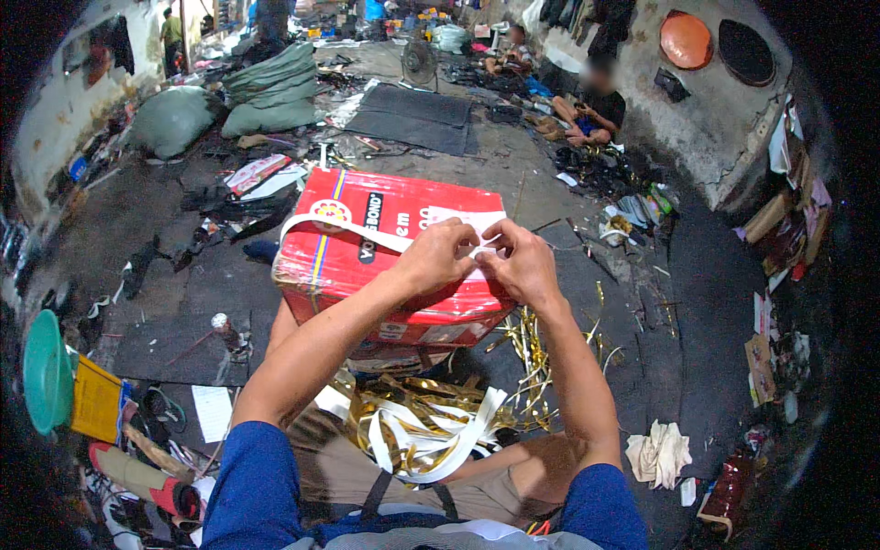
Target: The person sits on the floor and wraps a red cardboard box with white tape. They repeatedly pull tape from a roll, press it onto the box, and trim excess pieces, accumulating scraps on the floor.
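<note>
A red cardboard box stands in front of me, bound with a blue and yellow strap. A white strip curves over its top from the left edge to my fingers. My left hand is closed in a pinch on this strip. Close beside it, my right hand also pinches white material with thumb and forefinger, just above the box's right side. How the pieces meet between my fingertips is partly hidden. In my lap lies a tangle of white strips and shiny gold strips.
At left are a green basin and a yellow container. A crumpled cream cloth lies at right. Farther off are large grey-green sacks, a dark mat, a fan and a person seated by the wall.
</note>
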Available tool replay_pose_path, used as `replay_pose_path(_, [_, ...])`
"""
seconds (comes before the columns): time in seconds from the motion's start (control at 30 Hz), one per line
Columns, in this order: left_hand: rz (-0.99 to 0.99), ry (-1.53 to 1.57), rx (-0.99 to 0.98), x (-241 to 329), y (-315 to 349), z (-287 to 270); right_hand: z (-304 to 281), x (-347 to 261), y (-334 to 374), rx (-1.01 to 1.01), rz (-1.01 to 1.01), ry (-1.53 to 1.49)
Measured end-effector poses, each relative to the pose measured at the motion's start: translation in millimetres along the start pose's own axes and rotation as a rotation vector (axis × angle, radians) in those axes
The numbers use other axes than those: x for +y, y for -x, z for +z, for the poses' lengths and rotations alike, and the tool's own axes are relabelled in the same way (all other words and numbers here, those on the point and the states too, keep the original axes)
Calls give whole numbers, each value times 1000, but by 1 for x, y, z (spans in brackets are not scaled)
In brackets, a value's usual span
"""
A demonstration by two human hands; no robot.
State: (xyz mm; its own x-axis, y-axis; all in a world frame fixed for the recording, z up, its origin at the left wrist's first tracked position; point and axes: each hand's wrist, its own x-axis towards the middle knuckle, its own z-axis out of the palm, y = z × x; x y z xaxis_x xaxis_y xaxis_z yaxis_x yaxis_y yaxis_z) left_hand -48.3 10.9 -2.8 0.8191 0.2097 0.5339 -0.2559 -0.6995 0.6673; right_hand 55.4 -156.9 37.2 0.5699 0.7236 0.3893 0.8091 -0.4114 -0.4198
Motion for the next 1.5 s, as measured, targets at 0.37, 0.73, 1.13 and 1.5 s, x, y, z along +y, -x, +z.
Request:
replay_pose_path(0.37, [198, -186, 44, 3, 9, 8, -12, 21, 17, 54, -325, 32])
replay_pose_path(0.73, [1, -74, 8, 12, 0, 4, -15, 23, 8, -1, -246, -178])
replay_pose_path(1.13, [-157, -148, -10, 13, -13, 9, 18, 39, 2, -85, 233, -817])
replay_pose_path(1.5, [200, 42, -85, -9, -32, 13, 21, 48, 9, 67, 326, -582])
